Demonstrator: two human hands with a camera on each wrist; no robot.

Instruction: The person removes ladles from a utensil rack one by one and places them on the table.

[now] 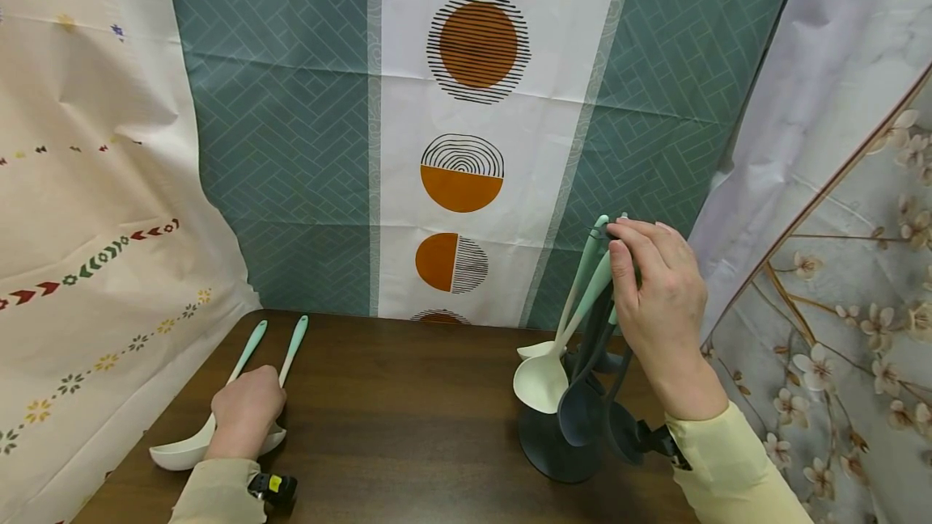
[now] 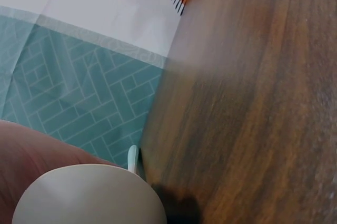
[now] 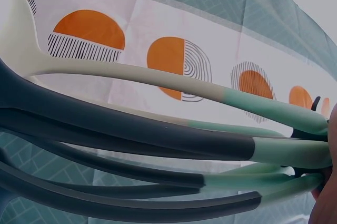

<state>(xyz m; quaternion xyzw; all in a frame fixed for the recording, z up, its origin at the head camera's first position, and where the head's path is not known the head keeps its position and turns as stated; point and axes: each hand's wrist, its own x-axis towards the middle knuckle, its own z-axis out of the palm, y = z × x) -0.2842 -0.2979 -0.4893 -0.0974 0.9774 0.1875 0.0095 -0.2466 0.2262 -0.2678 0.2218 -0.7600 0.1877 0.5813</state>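
On the left of the table, two white utensils with mint handles lie side by side, one a ladle (image 1: 182,453). My left hand (image 1: 247,411) is curled over their middle, its fingertips hidden; a pale rounded head (image 2: 89,197) shows close up in the left wrist view. At the right, several white-headed and dark-headed utensils hang from a stand with a round dark base (image 1: 561,455). My right hand (image 1: 662,297) grips the stand's top, where the mint handles (image 3: 279,109) meet; exactly what its fingertips touch is hidden.
The brown table (image 1: 408,411) stretches between the two groups. A patterned cloth (image 1: 466,111) hangs behind it, a cream cloth (image 1: 87,209) at the left, and a floral cloth (image 1: 859,362) at the right, near my right forearm.
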